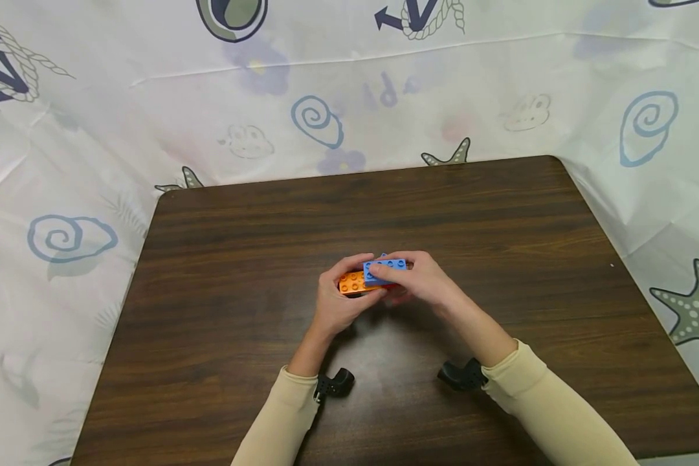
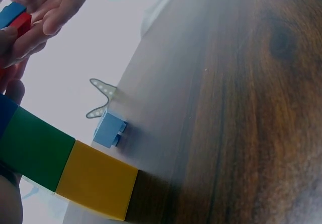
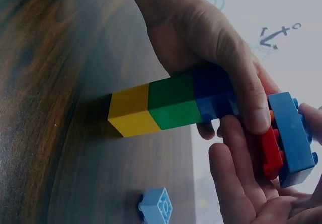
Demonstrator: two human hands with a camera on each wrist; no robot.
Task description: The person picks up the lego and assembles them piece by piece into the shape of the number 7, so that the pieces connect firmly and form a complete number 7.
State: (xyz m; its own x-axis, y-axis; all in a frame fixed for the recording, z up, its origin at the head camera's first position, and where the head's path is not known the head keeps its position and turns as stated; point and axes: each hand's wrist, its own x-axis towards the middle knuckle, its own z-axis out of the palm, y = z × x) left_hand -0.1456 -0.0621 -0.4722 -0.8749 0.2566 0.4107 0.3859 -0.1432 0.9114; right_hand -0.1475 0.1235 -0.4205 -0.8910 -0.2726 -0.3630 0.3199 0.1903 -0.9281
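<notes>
A tower of building bricks stands on the table, yellow (image 3: 132, 110) at the bottom, then green (image 3: 173, 105) and dark blue (image 3: 214, 90). An orange brick (image 1: 351, 283) lies across its upper end, with a red brick (image 3: 271, 156) beside it. Around the top of this stack curls my left hand (image 1: 340, 304), thumb on the near side and fingers on the far side. My right hand (image 1: 422, 275) pinches a long blue brick (image 1: 384, 272), thumb over its studs, right against the red and orange bricks. Its other fingers spread below the red one.
A small light blue brick (image 2: 109, 129) lies on its side on the table beyond the tower. The dark wood table (image 1: 239, 259) has a patterned white cloth (image 1: 355, 97) hanging behind it and at its sides. Black wrist cameras (image 1: 339, 383) sit at both cuffs.
</notes>
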